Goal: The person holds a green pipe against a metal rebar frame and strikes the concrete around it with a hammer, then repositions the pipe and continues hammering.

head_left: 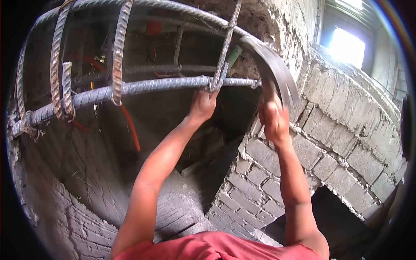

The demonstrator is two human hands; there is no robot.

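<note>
My left hand (202,106) is closed at the lower horizontal rebar (147,87), just beneath the point where a ribbed upright stirrup (226,47) meets it. Some of its fingers are hidden behind the bar. My right hand (274,118) is wrapped around the handle of a tool with a long, curved dark metal part (277,69), smeared by motion. Its exact kind is not plain. The curved part reaches up and left toward the upper rebar (190,11), near the broken concrete. A short green pipe (235,56) pokes out between the bars and the tool.
More stirrups (119,52) hang from the rebar cage on the left. Orange conduit (131,128) dangles below it. A concrete block wall (333,125) with rough mortar stands right, with a dark opening (323,216) low in it. A bright window (347,47) is at upper right.
</note>
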